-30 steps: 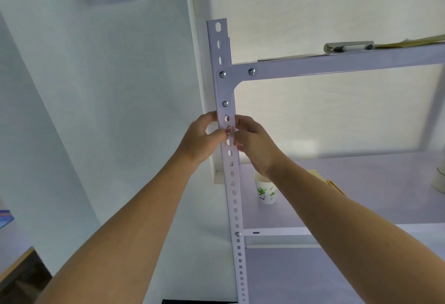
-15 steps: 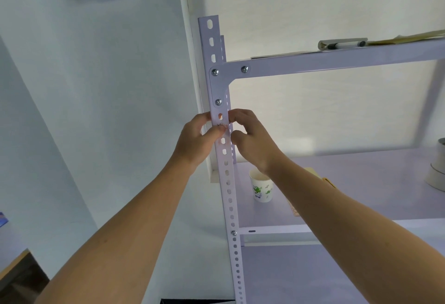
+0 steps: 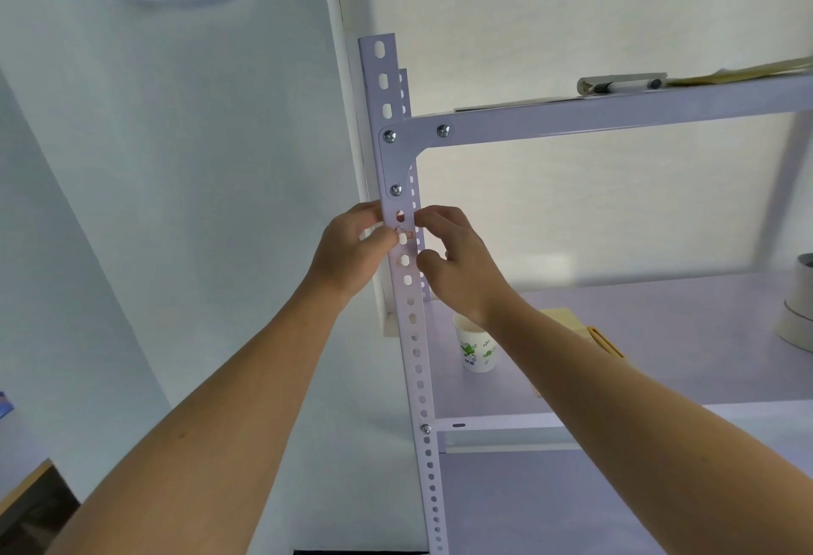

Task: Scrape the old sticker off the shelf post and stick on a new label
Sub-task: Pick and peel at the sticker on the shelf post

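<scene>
The person is looking up at a white metal shelf. Both hands are reaching to the shelf post (image 3: pixel 413 356), the tall strip full of little holes at the front left corner.

The left hand (image 3: pixel 352 246) is gripping the post. Its thumb is pressing on the front, and its fingers are curling round behind the left edge. The right hand (image 3: pixel 457 264) is staying at the other edge with its fingers bent. Its first finger and thumb are touching the side of the post, but I cannot tell if they are pinching anything.

Between the two hands, the old sticker (image 3: pixel 399 265) is showing only as pinkish-red bits stuck around the holes (it is too small to see more). It is sitting on the front of the post, a little below the corner plate (image 3: pixel 396 158).

A paper cup (image 3: pixel 477 347) with green pictures is standing on the middle shelf board (image 3: pixel 660 378), near the post and just under the right wrist. A yellow thing (image 3: pixel 605 339) is lying behind the right arm. A pen (image 3: pixel 622 84) is lying on the top shelf (image 3: pixel 616 114), well apart from the hands.
</scene>
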